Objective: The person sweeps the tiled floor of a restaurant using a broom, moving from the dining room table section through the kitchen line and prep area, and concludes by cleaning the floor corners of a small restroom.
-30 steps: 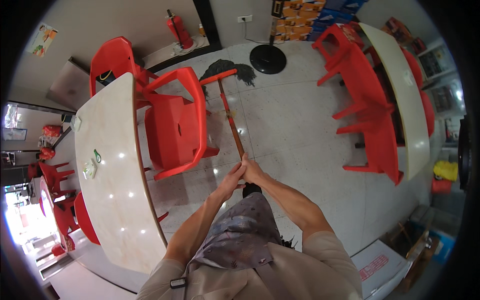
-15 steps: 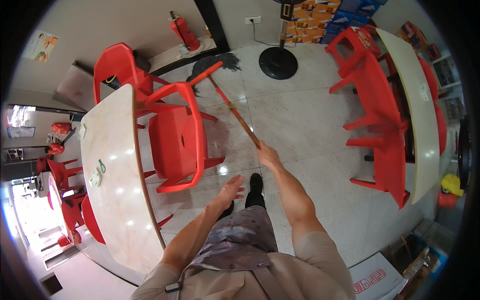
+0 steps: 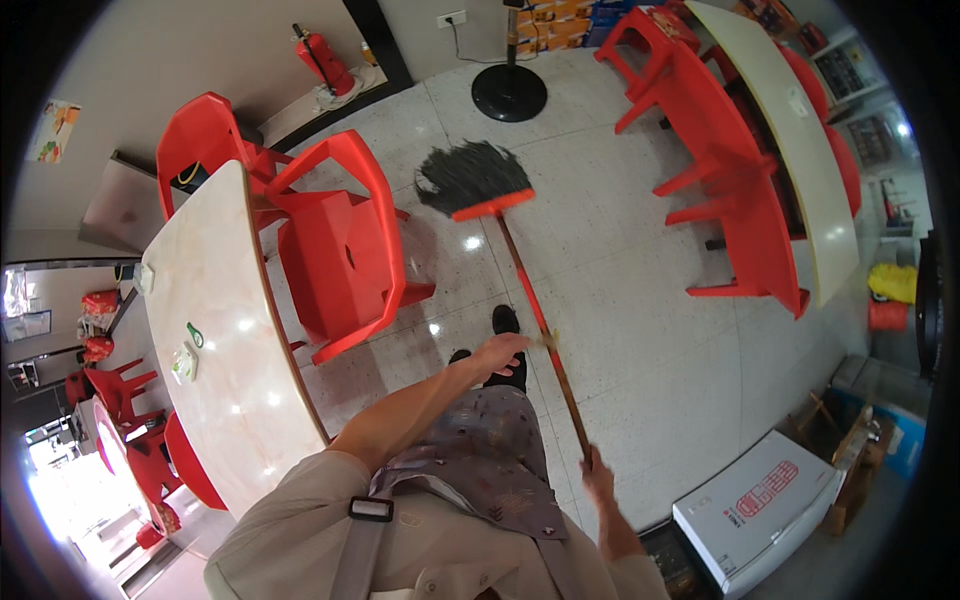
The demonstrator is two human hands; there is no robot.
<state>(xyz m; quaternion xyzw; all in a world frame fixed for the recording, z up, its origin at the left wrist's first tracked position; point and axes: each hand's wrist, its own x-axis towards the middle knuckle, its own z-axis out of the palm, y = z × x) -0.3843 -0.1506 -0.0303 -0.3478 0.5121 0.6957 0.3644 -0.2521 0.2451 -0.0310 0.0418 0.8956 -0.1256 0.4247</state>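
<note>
Bold red printing (image 3: 768, 487) there, up on the white box (image 3: 735, 540), smaller lettering (image 3: 738, 517) alongside; over left, the wall poster (image 3: 54, 132) looks too blurred to read.

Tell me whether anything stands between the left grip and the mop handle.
Nothing visible does: the left grip is just left of the mop handle, though whether they touch is unclear. The right grip holds the handle nearer the body.
</note>
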